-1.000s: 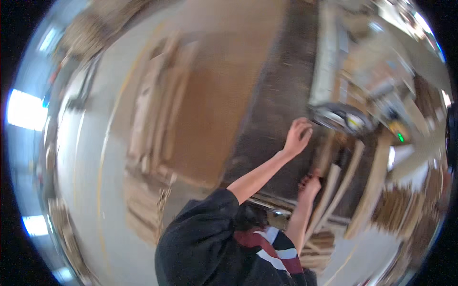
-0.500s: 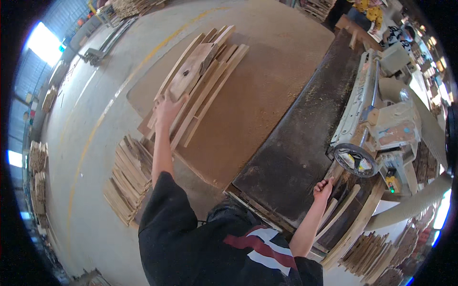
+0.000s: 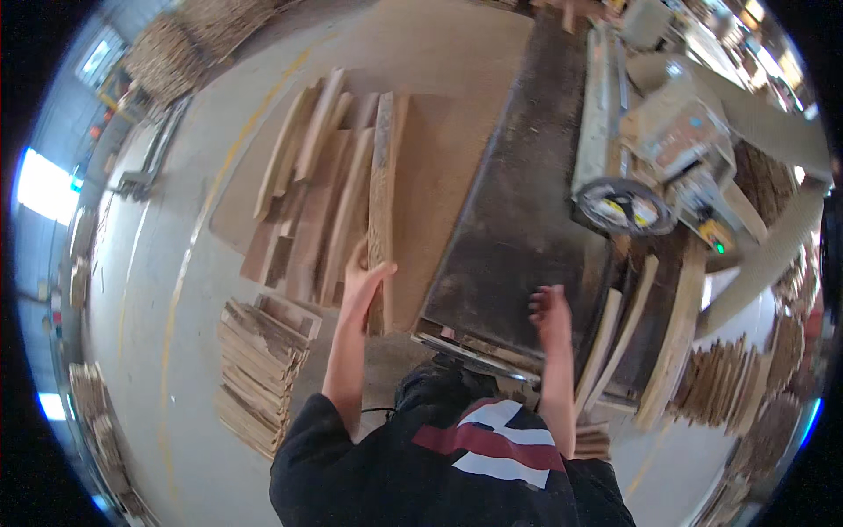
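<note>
My left hand [image 3: 360, 279] is wrapped round the near part of a long wooden board [image 3: 381, 189] with a rough edge turned up. The board is raised on the right side of a loose group of wooden strips [image 3: 318, 132], which lie on a brown sheet-like surface. Over the dark machine table [image 3: 492, 237] hovers my right hand [image 3: 551, 312], slightly blurred, with its fingers half curled and apart. Nothing shows in it. Two curved wooden strips [image 3: 625, 329] lie to the right of that hand, along the machine.
A machine handwheel [image 3: 625, 207] juts over the table's right side, with a pale hose [image 3: 755, 272] beyond it. Stacked wood pieces [image 3: 255, 378] stand at the lower left; another stack [image 3: 729, 382] is at the right. A thick plank [image 3: 674, 338] runs along the machine's near right.
My left hand has gone from a wide knotted board to gripping a board, moved rightward. My right hand has left the wood piece by the handwheel and moved left. The view has shifted.
</note>
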The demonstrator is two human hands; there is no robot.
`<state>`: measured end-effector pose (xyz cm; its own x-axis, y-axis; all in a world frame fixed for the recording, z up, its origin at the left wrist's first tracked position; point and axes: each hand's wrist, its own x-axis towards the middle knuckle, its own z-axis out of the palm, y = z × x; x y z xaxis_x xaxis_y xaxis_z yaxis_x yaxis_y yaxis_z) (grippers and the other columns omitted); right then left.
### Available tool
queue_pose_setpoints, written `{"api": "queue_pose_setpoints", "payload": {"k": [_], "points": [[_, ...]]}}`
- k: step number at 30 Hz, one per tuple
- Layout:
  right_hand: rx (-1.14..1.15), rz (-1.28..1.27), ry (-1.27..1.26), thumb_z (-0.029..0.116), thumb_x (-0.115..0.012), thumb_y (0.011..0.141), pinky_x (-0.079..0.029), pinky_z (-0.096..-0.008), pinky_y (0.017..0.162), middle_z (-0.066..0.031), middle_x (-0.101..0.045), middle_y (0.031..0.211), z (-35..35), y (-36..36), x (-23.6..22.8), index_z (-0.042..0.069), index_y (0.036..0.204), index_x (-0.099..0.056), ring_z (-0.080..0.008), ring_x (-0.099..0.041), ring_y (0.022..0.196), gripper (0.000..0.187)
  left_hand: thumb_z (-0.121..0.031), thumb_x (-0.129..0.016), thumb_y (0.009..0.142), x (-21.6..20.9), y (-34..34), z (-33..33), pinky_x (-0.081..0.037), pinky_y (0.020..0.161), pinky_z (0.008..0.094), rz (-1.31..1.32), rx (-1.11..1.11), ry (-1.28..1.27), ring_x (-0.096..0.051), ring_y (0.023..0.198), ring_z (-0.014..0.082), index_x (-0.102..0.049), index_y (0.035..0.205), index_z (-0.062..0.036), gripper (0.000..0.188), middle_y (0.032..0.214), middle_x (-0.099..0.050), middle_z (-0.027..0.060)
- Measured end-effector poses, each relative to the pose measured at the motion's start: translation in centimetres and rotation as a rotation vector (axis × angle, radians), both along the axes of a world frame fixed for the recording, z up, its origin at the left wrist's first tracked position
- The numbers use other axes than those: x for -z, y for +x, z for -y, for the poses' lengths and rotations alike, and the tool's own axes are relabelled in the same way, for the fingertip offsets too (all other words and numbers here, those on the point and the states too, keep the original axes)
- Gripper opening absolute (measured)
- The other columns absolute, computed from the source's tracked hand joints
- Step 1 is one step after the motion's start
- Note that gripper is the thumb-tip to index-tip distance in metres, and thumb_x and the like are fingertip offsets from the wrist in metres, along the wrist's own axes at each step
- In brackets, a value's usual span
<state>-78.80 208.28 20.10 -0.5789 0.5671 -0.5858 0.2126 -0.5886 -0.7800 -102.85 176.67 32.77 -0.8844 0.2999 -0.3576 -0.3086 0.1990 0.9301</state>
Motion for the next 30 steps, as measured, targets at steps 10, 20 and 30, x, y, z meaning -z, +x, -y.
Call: {"api": "queue_pose_setpoints", "payload": {"k": [10, 20, 30], "points": [[-0.191, -0.18, -0.593, 0.031, -0.067, 0.098, -0.056, -0.0478, 0.1, -0.0159, -0.051, 0.142, 13.9, 12.8, -5.5, -0.002, 0.149, -0.036, -0.0307, -0.057, 0.126, 0.069, -0.021, -0.068, 0.089, 10.4, 17.3, -8.8, -0.051, 0.1, 0.041, 0.453, 0.503, 0.337, -0.061, 0.121, 0.0306, -0.04, 0.15, -0.0025, 0.069, 0.137, -0.059, 0.0168], [0.524, -0.236, -0.687, 0.022, -0.073, 0.093, -0.06, -0.034, 0.077, -0.005, -0.064, 0.093, 18.4, 20.6, 4.2, 0.007, 0.113, -0.061, -0.0184, -0.065, 0.087, 0.027, -0.038, -0.059, 0.099, 15.7, 27.4, -16.1, -0.022, 0.118, 0.0569, -0.978, 0.743, -0.475, -0.02, 0.15, 0.0445, -0.037, 0.155, -0.0142, 0.065, 0.161, -0.021, 0.0288], [0.477, -0.169, -0.551, 0.047, -0.052, 0.104, -0.056, -0.0312, 0.062, -0.0077, -0.066, 0.092, 12.3, 18.6, 2.6, 0.006, 0.103, -0.058, -0.0222, -0.07, 0.079, 0.042, -0.04, -0.059, 0.099, 16.5, 25.4, -25.5, -0.03, 0.113, 0.0546, -1.067, 0.574, -0.361, -0.033, 0.142, 0.0466, -0.043, 0.15, -0.0062, 0.063, 0.156, -0.026, 0.0344]]}}
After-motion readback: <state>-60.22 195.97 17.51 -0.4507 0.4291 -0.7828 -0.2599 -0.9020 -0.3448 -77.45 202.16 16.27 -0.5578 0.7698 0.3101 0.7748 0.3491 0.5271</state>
